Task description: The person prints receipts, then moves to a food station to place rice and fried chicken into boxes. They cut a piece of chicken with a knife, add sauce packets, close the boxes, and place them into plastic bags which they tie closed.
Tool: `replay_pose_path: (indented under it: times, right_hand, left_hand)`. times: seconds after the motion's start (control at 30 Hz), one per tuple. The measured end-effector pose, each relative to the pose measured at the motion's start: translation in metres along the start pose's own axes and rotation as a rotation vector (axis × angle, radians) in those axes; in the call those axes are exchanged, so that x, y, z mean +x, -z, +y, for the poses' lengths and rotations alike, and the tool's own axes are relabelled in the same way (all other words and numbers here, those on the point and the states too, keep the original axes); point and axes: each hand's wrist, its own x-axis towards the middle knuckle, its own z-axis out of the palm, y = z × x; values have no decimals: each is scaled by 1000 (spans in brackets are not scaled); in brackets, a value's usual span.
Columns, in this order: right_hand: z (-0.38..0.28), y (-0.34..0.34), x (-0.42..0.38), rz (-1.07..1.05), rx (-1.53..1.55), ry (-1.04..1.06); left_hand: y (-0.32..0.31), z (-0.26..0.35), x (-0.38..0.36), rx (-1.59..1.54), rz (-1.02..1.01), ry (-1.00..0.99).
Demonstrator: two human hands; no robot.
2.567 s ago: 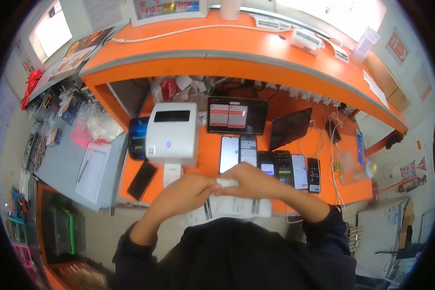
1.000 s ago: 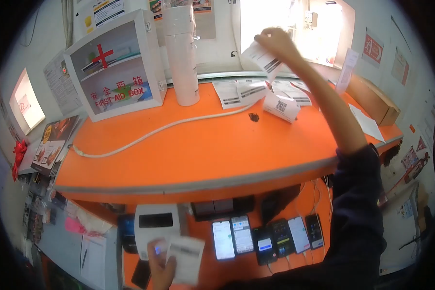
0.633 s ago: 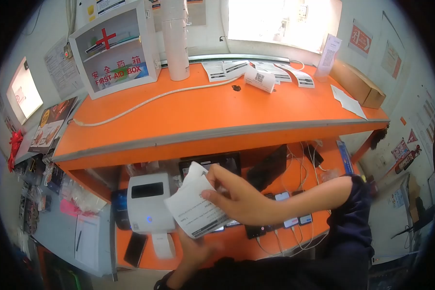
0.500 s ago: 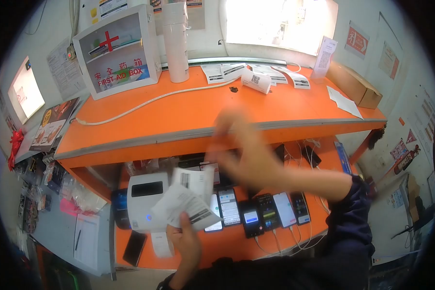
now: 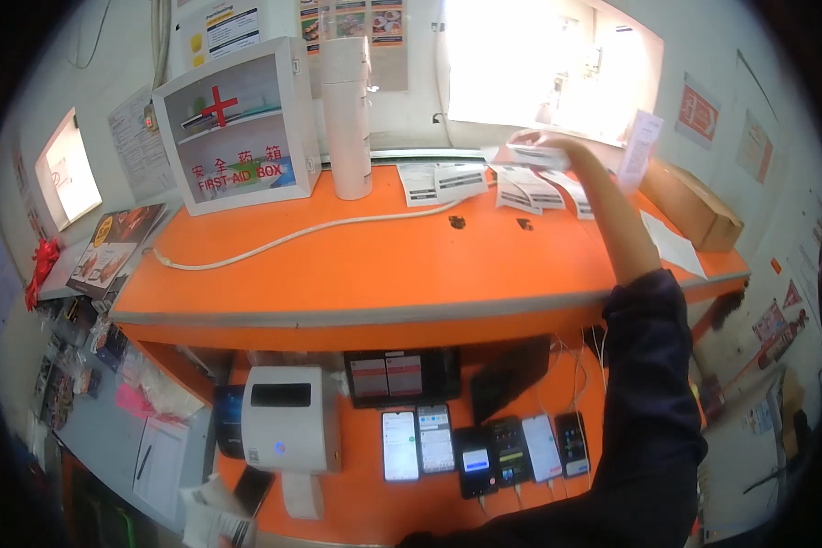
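Observation:
My right hand [image 5: 543, 140] reaches over the back of the orange upper shelf [image 5: 365, 265], its fingers closed on a white paper slip [image 5: 525, 157] that is blurred. Below and around it, several printed paper slips [image 5: 461, 182] lie along the shelf's back edge. At the lower left, more printed slips [image 5: 217, 516] are held up beside the lower desk. My left hand, at these slips, is almost wholly cut off by the bottom edge. A label printer [image 5: 292, 416] stands near them with a paper strip [image 5: 301, 495] hanging from its front.
A first aid box [image 5: 237, 137] and a tall white roll stack [image 5: 347, 128] stand on the shelf, with a cable [image 5: 292, 219] and a cardboard box [image 5: 694, 205]. Several phones [image 5: 476, 461], some on charging cables, and a tablet [image 5: 402, 376] occupy the lower desk [image 5: 338, 525].
My right hand has moved up and back to the shelf's rear. The curled slip has left its spot there. My left hand and its slips have dropped to the lower left. The view has tilted up.

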Motion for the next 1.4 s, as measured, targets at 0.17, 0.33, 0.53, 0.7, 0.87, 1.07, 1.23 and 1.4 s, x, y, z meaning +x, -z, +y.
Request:
replay_pose_path:
  times: [0.17,0.33,0.53,0.7,0.87,1.07,1.23,1.4]
  right_hand:
    - [78,-53,72,917,-652,-132]
    - [45,-65,58,412,-715,-172]
    - [80,-74,106,345,-698,-34]
    - [31,-42,65,808,-517,-19]
    - [-134,-147,-142,883,-190,459]
    - [-14,-466,-207,133,-488,497]
    - [50,-526,-170,354,-623,-73]
    - [66,-531,-152,419,-608,-70]
  left_hand:
    - [11,13,-11,164,170,8]
    - [2,16,-22,232,225,-10]
    - [-1,-9,-4,140,160,-65]
    - [6,-25,1,59,17,-148]
    - [21,-27,3,66,-29,-82]
    - [36,-23,-1,-43,11,-50]
    - [73,-12,2,-22,-29,-81]
    - [105,-5,-2,82,86,-69]
